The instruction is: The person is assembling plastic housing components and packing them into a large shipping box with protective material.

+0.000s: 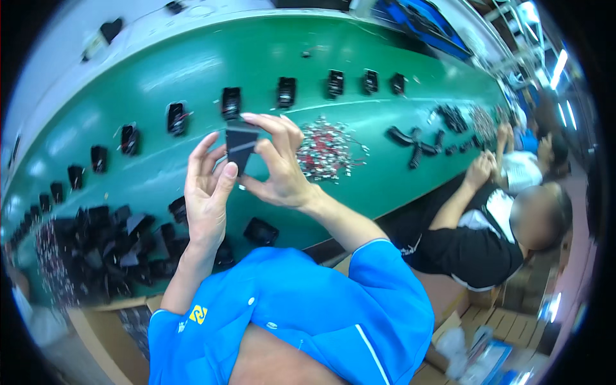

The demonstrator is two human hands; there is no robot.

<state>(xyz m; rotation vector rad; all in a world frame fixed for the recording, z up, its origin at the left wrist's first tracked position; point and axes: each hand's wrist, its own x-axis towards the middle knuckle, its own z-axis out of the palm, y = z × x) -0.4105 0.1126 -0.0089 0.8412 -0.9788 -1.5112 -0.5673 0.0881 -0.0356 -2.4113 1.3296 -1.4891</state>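
Both my hands are raised over the green table around a dark, flat-faced black plastic part (pixel 241 146), held tilted. My left hand (pixel 208 186) grips its lower left side, the thumb pressed on its face. My right hand (pixel 280 160) pinches it from the right, with fingers at its top edge and side. What is behind the part is hidden. Just beyond the hands stands a black housing (pixel 231 101), one of a spaced row of similar ones. Beside my right hand lies a heap of short red, white and black wires (pixel 328 149).
A large pile of black parts (pixel 112 250) covers the table's near left, with more wires (pixel 54 263) beside it. One black part (pixel 260 231) lies near my body. Cardboard box (pixel 96 343) at lower left. A co-worker in black (pixel 475 250) sits at right, near black parts (pixel 414 144).
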